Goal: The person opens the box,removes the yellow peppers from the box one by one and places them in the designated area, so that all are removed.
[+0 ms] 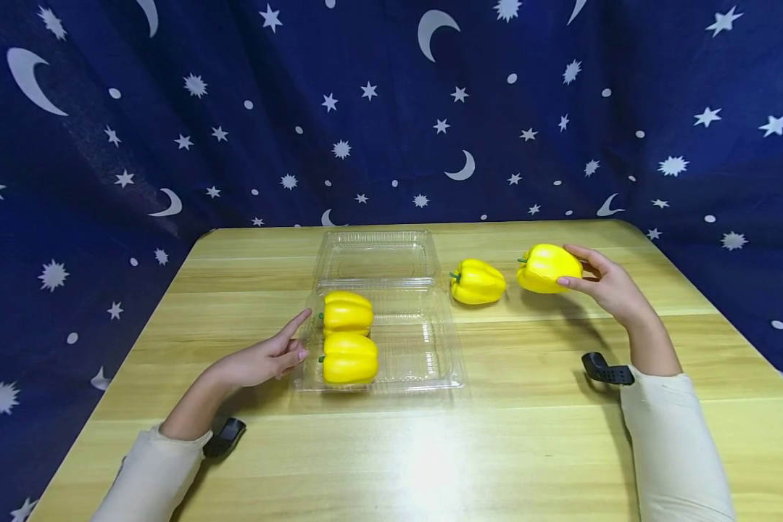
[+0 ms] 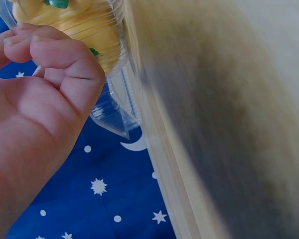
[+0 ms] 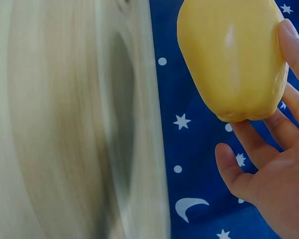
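The right hand (image 1: 603, 286) grips a yellow pepper (image 1: 547, 268) above the table (image 1: 528, 435), some fingertips hidden behind it. The left hand (image 1: 257, 360), loosely relaxed, is beside the clear container (image 1: 411, 348); I can't tell if they touch.

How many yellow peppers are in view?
4. A front pepper and rear pepper sit in the left side of the clear container; a third pepper is on the table to its right; the right hand holds a fourth pepper.
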`<action>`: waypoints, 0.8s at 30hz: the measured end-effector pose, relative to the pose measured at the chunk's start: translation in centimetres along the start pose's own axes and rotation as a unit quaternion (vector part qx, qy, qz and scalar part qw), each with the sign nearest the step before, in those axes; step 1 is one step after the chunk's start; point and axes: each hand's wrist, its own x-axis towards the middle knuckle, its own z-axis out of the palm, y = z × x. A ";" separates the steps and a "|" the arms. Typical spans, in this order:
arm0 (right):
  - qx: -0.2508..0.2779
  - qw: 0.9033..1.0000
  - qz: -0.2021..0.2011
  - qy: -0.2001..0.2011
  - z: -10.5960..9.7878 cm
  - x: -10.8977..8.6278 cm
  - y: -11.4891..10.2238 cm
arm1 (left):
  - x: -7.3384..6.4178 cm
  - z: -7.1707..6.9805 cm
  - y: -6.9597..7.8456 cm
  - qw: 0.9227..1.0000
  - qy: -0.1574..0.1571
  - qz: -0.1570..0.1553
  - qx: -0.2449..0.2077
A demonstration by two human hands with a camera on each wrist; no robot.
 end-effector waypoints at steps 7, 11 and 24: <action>0.001 1.000 0.007 -0.017 0.3 0.3 0.6 | 0.1 0.0 0.0 1.000 0.000 -0.001 0.000; 0.000 1.000 0.009 -0.023 0.5 0.4 0.8 | 0.1 0.0 0.1 1.000 -0.001 0.002 -0.002; 0.008 0.999 0.004 -0.046 0.6 0.8 1.4 | 0.0 0.0 0.2 1.000 -0.003 -0.001 -0.005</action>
